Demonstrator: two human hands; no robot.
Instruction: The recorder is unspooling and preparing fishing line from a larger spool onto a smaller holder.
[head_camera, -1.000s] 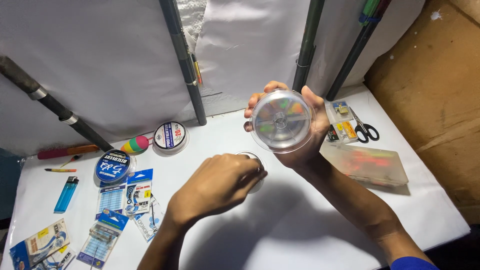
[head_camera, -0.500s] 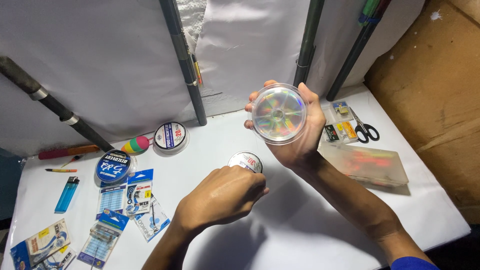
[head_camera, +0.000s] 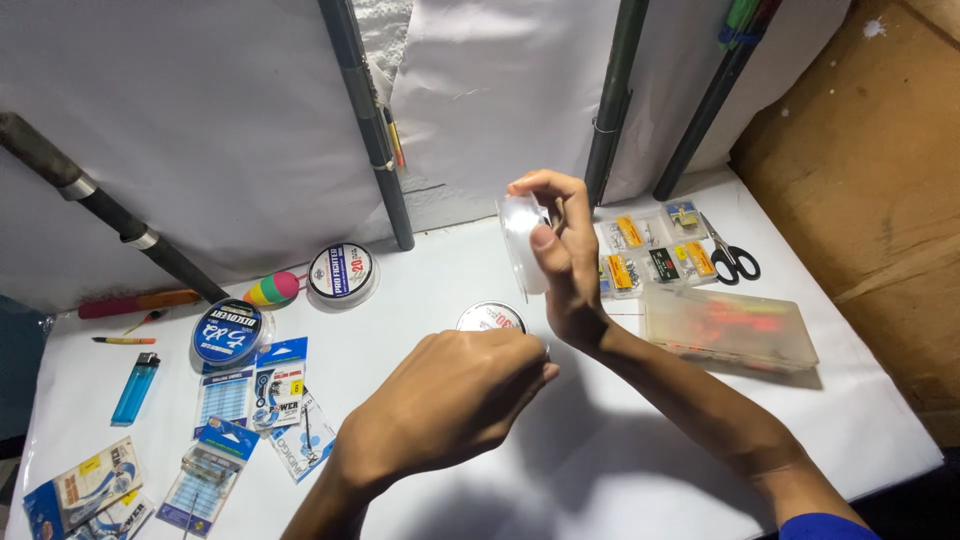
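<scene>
Turned edge-on since half a second ago, the clear spool (head_camera: 522, 243) no longer shows its flat face to the camera; the right hand (head_camera: 566, 262) now grips it upright above the white table (head_camera: 620, 450), thumb on the near rim and fingers curled over the top. The left hand (head_camera: 455, 398) has slid forward and now half covers the second spool (head_camera: 490, 316) lying flat on the table, its fingers pinched narrow at the tips; whether they hold a strand of line cannot be told from this view. Judging by the pose, the step in hand looks like finding or drawing the free end of the line from the raised spool. A next move would call for a fine pinch close to the rim and a steady right hand so the spool does not tip. Nearby lie 2 more line spools (head_camera: 340, 272), hook packets (head_camera: 265, 395), a blue lighter (head_camera: 135, 388), scissors (head_camera: 735, 260) and a clear tackle box (head_camera: 728, 328).
</scene>
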